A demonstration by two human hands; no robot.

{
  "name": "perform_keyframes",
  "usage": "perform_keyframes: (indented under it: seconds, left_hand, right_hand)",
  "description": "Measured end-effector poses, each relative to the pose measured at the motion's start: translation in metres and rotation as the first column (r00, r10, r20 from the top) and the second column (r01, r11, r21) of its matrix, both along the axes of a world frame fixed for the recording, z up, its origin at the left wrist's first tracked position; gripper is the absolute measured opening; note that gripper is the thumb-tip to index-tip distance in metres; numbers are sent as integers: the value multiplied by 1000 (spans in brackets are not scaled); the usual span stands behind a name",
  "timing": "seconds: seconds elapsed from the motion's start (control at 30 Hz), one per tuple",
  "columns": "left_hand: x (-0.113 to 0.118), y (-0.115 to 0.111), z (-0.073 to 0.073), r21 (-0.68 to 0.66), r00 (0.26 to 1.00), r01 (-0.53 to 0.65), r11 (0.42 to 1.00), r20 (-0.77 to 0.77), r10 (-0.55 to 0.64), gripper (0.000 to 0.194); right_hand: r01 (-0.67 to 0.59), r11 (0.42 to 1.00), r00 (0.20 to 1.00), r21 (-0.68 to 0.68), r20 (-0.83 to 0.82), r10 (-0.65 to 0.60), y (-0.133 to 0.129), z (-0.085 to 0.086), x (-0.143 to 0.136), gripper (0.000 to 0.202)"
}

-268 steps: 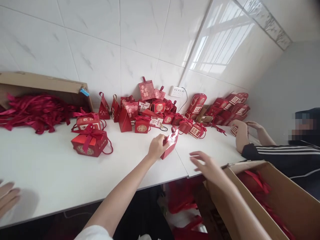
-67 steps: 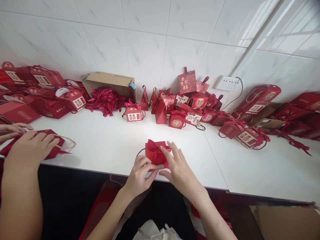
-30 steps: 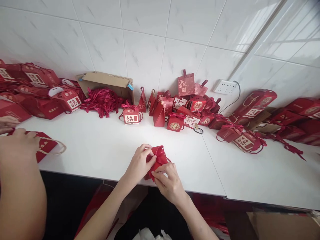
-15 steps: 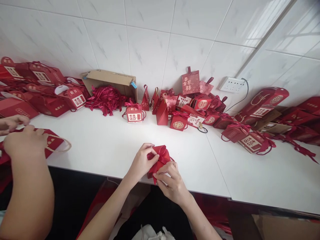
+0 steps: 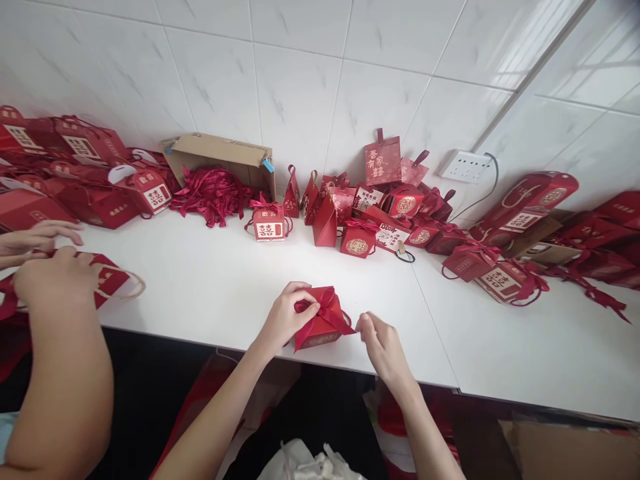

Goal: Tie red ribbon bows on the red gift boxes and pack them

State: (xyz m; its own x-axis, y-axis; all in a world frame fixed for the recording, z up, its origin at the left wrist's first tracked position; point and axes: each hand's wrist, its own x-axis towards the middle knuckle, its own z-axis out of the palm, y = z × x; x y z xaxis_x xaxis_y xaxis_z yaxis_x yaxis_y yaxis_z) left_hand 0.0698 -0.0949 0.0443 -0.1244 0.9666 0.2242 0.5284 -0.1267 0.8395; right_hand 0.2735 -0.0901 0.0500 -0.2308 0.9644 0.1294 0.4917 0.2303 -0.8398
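Note:
A small red gift box (image 5: 324,339) with gold print on its front stands near the table's front edge. A dark-red ribbon bow (image 5: 327,312) sits on its top. My left hand (image 5: 293,313) is closed at the box's left side, thumb and fingers pinching the bow. To the right of the box, my right hand (image 5: 383,343) is closed in a pinch at the tip of the ribbon tail, which stretches out towards it. A twisted cord handle shows at the box's right side, partly behind the ribbon.
Behind stand several finished-looking red boxes (image 5: 359,240) and a cardboard box (image 5: 220,150) with a heap of red ribbons (image 5: 213,193). More red boxes (image 5: 95,200) are piled at left. A co-worker's hands (image 5: 55,267) handle another red box at left. A power strip (image 5: 465,167) is on the wall.
My right hand has moved from the box's front to its right, drawing a ribbon tail sideways. The left hand stays on the bow. The co-worker's hands have shifted slightly.

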Motion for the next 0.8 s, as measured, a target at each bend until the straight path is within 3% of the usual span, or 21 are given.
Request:
perform_keyframes:
  seconds: [0.07,0.13,0.43,0.63,0.7,0.77,0.8]
  left_hand:
    - [0,0,0,-6,1000,6,1000,5,-6,12]
    - [0,1,1,-18,1000,11,1000,4,-11,12]
    - [1,2,1,-28,1000,7,1000,9,-7,11]
    - [3,2,1,-93,999,24,995,35,-20,14]
    - [3,2,2,-106,999,30,994,47,-25,14]
    - [4,2,3,-105,997,38,994,65,-31,15]
    - [4,2,3,-104,997,44,994,75,-36,15]
  right_hand:
    - [-50,985,999,-168,-3,50,-1,-2,-2,53]
    - [-86,972,995,-218,-59,75,-3,-4,-7,53]
    - [-196,953,969,-231,-197,152,-8,-14,-13,45]
    - [-178,970,980,-167,-122,159,-8,-17,-9,42]
    - [-130,987,991,-89,-17,129,-11,-15,-8,36]
    - [-10,986,995,165,103,-7,-18,-11,-10,27]
    - [30,940,987,338,138,-81,-22,-9,-14,21]
